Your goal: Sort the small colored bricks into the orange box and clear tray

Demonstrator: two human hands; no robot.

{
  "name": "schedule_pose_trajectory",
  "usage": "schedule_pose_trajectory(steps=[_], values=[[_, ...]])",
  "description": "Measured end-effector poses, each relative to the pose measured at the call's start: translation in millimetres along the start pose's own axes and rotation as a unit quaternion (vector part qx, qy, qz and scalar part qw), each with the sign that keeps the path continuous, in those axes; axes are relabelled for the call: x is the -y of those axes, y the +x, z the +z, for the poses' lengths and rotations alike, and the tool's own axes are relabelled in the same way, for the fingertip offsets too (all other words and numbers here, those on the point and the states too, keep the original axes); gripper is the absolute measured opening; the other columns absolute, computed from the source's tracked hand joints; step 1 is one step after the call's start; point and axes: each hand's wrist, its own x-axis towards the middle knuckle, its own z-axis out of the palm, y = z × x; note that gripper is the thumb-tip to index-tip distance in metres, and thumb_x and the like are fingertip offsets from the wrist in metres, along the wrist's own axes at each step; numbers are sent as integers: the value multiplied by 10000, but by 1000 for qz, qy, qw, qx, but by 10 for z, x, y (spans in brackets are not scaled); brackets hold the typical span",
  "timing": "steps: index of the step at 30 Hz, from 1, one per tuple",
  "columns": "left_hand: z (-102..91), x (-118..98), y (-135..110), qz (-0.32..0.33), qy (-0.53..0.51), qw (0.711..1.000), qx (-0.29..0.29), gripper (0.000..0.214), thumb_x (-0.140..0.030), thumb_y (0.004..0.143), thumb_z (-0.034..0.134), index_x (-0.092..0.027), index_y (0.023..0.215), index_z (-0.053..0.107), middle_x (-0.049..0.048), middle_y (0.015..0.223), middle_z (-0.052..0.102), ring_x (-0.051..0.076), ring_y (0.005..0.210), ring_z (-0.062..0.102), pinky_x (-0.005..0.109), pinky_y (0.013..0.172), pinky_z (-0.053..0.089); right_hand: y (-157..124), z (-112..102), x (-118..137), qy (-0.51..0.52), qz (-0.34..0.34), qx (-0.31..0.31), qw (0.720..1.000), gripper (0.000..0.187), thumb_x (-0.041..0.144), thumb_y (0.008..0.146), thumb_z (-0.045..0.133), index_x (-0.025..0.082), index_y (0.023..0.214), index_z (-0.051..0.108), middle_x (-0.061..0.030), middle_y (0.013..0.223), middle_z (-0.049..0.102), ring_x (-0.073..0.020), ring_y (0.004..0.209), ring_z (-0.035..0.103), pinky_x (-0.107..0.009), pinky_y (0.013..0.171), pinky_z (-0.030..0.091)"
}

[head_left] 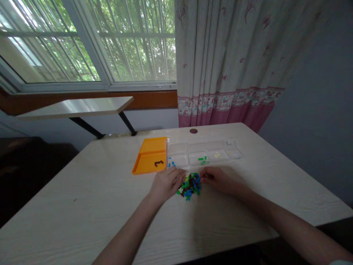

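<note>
A heap of small plastic building bricks (190, 186) in blue, green, brown, yellow and white lies on the table between my two hands. My left hand (167, 181) rests at the heap's left edge with its fingers bent and pressed together. What its fingertips grip is hidden. On the right side, my right hand (217, 179) has curled fingers, thumb and forefinger close together by the bricks. Anything pinched there is too small to make out. Behind the hands stand clear plastic compartment trays (189, 159). Separate front compartments hold blue pieces (171, 162), green pieces (203, 160) and pale yellow pieces (217, 155).
An open orange case (150, 156) lies left of the clear trays, with brown pieces (159, 163) inside. The pale wooden table (91, 198) has a round cable hole (193, 131) near its back edge. A raised shelf (82, 106) stands at the back left, below the window.
</note>
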Motion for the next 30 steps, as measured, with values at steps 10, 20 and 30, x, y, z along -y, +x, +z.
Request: schedule_pose_trajectory(steps=[10,20,30], values=[[182,-238,38,54,-36,998,9,184,-244,835,473,-187,957,599,18,717,602,110,627,576,198,561,449,19,94,47,94,-11,20,995,171,320,807,511,159,761,548,28,616,508,-89,542,439,-198,500,352],[192,-233,34,57,-58,997,-7,201,-264,849,462,-185,949,617,31,714,594,105,623,567,197,558,448,27,98,63,94,4,17,995,173,316,818,499,160,763,550,29,620,523,-84,537,443,-194,500,362],[64,-82,40,-63,-136,982,-112,129,-244,804,548,-165,859,634,31,710,589,102,618,532,195,549,430,-32,-41,-12,-88,-51,15,995,133,255,816,489,182,874,584,9,687,553,-103,585,479,-208,545,371]])
